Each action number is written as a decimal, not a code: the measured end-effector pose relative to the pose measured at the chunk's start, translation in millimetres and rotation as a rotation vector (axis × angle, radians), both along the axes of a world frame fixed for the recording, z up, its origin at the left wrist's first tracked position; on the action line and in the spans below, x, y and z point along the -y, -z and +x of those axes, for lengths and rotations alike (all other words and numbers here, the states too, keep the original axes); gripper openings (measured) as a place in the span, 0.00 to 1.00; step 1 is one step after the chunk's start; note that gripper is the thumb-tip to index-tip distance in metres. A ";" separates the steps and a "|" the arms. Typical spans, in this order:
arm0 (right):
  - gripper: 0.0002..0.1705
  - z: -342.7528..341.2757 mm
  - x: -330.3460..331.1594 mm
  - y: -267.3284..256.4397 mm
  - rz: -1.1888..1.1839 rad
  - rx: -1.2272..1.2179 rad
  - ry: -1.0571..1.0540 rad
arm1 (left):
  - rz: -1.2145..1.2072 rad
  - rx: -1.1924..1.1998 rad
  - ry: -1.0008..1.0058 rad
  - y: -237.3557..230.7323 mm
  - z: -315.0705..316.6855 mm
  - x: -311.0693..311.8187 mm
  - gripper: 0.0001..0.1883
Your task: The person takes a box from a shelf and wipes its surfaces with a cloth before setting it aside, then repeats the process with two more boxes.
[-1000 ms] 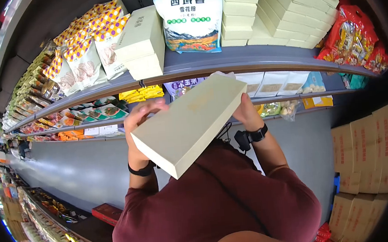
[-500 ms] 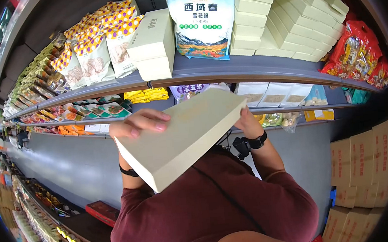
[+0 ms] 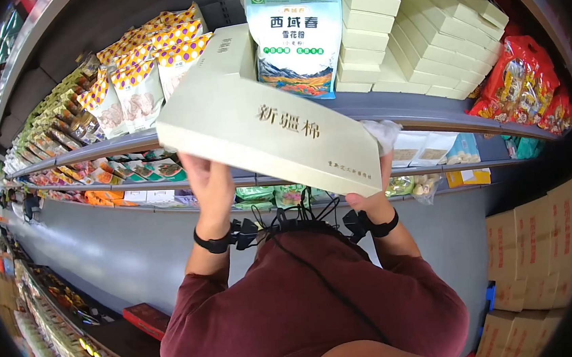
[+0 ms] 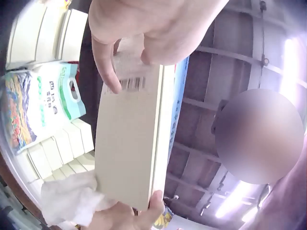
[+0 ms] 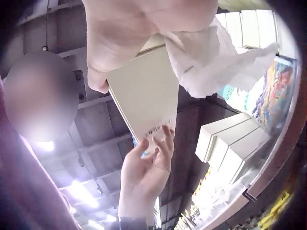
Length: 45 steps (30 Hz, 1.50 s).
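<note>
A long pale cream box [image 3: 240,121] with dark characters on its lid is held out over the front of the shelf, tilted. My right hand [image 3: 373,198] grips its right end, thumb along the near edge. That hand also holds a crumpled white tissue [image 5: 206,62]. Under the left end is my left hand [image 3: 212,192], fingers loosely bent. Its fingertips touch the underside beside a barcode label [image 4: 132,84]. In the right wrist view the left hand [image 5: 148,175] reaches up to the box's bottom, with no fingers over the lid.
Behind the box, the shelf [image 3: 355,108] bears a blue and white flour bag [image 3: 296,48], stacked cream boxes [image 3: 367,18] and spotted snack bags [image 3: 139,89]. A red candy bag [image 3: 522,76] sits at the right end. Brown cartons [image 3: 537,245] are stacked on the right.
The box has turned from a slant to lie more across, its lettered lid facing up, and moved towards the shelf. My left hand has gone from its top to beneath it.
</note>
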State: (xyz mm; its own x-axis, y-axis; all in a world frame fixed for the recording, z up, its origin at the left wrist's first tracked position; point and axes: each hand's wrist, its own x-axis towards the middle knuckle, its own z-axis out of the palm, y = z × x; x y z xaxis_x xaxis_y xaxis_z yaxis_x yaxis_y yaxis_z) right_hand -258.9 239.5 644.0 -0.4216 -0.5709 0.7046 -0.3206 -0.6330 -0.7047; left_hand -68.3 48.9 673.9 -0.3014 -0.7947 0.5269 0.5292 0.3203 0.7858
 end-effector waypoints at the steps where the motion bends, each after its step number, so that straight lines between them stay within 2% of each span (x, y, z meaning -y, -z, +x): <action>1: 0.66 11.4 3.9 -4.7 -0.046 0.027 0.124 | 0.066 0.009 0.068 -12.4 -5.6 -13.0 0.32; 2: 0.65 18.8 8.0 -9.2 -0.092 0.054 0.248 | 0.132 0.018 0.136 -25.2 -11.1 -25.6 0.32; 4: 0.65 19.7 20.2 -18.1 -0.134 -0.008 0.292 | -0.041 0.039 0.291 -38.0 -21.7 -37.9 0.35; 5: 0.65 19.1 27.1 -23.1 -0.173 -0.066 0.343 | -0.039 0.035 0.287 -41.6 -24.8 -40.7 0.35; 6: 0.65 18.4 35.0 -28.6 -0.171 -0.069 0.339 | -0.063 0.081 0.393 -44.3 -27.0 -42.1 0.38; 7: 0.65 17.1 43.8 -34.6 -0.181 -0.160 0.466 | -0.087 0.126 0.499 -45.7 -27.0 -40.9 0.42; 8: 0.65 14.8 52.7 -42.1 -0.193 -0.252 0.593 | -0.085 0.123 0.498 -46.8 -26.6 -36.2 0.42; 10: 0.64 10.1 70.1 -56.1 -0.196 -0.343 0.643 | -0.166 0.221 0.613 -50.5 -27.6 -23.5 0.53; 14: 0.63 14.4 105.9 -75.5 -0.072 -0.272 0.677 | -0.114 0.163 0.648 -49.6 -29.0 1.1 0.55; 16: 0.62 25.3 120.6 -88.2 0.004 -0.489 0.926 | -0.109 0.133 0.638 -47.5 -29.6 12.1 0.57; 17: 0.60 30.2 128.3 -90.1 0.050 -0.495 0.974 | -0.126 0.123 0.610 -47.7 -29.3 16.5 0.57; 21: 0.60 46.9 153.2 -104.5 0.078 -0.511 1.039 | -0.212 0.168 0.571 -54.1 -22.4 45.7 0.58; 25: 0.62 65.2 165.4 -114.6 0.248 -0.469 1.085 | -0.163 0.135 0.643 -50.6 -20.7 65.9 0.58; 27: 0.63 72.7 169.3 -114.8 0.306 -0.463 1.091 | -0.025 0.097 0.727 -50.6 -19.3 71.4 0.58; 30: 0.64 77.8 175.8 -111.7 0.312 -0.510 1.058 | -0.033 0.008 0.725 -56.5 -18.4 83.5 0.56; 32: 0.62 79.7 182.4 -105.9 0.203 -0.581 1.070 | 0.044 0.011 0.774 -54.1 -17.2 92.8 0.55; 37: 0.62 83.6 193.4 -99.2 0.282 -0.614 1.092 | 0.161 0.002 0.881 -43.6 0.6 94.4 0.54; 43: 0.56 90.2 209.9 -102.8 0.357 -0.612 1.091 | -0.061 0.123 0.780 -28.2 26.2 132.8 0.46; 45: 0.54 89.4 215.2 -103.8 0.361 -0.617 1.106 | -0.327 0.245 0.594 -20.2 28.9 151.2 0.43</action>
State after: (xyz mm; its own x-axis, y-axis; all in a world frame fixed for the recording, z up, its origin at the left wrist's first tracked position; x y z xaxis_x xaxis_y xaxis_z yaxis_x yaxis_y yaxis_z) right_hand -169.5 24.3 747.8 -0.4507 -0.3298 0.8295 -0.8720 0.3614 -0.3300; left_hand -39.4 -102.3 694.1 -0.7739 -0.2726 0.5716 0.5078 0.2722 0.8173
